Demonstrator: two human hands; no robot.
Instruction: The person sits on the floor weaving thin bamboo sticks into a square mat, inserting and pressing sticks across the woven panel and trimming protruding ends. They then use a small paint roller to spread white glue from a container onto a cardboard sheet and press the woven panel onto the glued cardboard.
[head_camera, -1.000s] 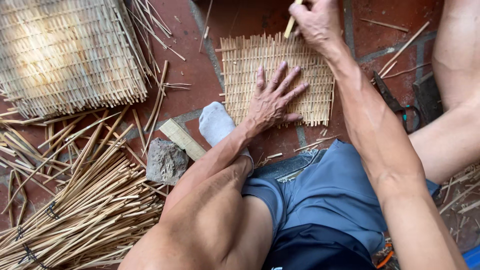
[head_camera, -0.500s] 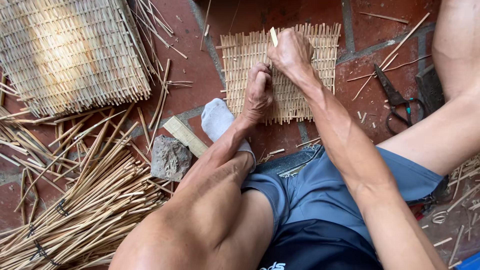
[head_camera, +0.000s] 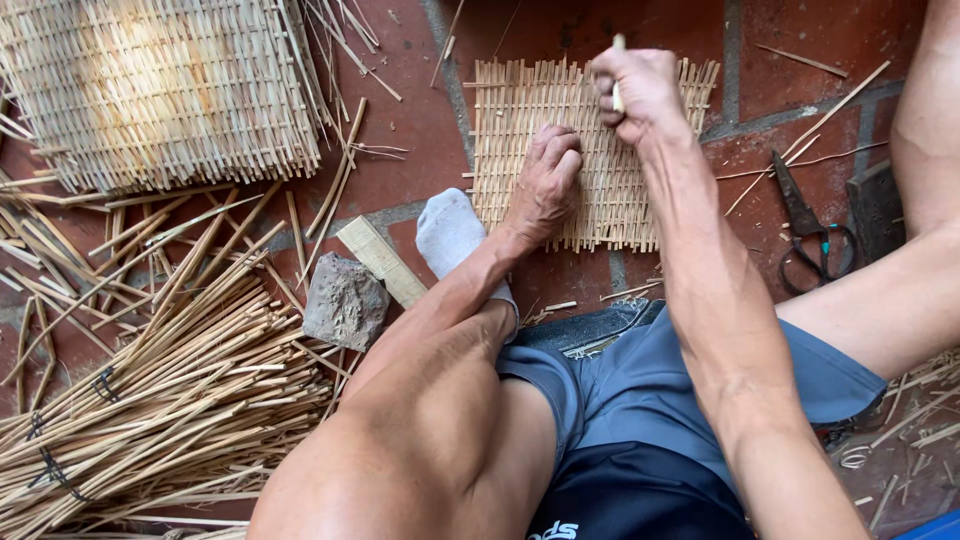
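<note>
A small woven bamboo mat (head_camera: 520, 110) lies flat on the red brick floor in front of me. My left hand (head_camera: 545, 180) presses down on its lower middle, fingers bent against the weave. My right hand (head_camera: 635, 90) is closed around a thin bamboo strip (head_camera: 618, 45) that stands upright at the mat's top right part. My socked left foot (head_camera: 450, 235) rests just left of the mat's lower corner.
A larger woven panel (head_camera: 160, 90) lies at the top left. Bundles of bamboo strips (head_camera: 150, 390) fill the lower left, next to a grey stone (head_camera: 345, 300) and a flat wooden piece (head_camera: 380, 262). Scissors (head_camera: 810, 235) lie on the bricks at the right.
My left hand went from spread flat on the mat to curled fingers. My right hand came down from above the mat's top edge onto its upper right part, still holding the strip.
</note>
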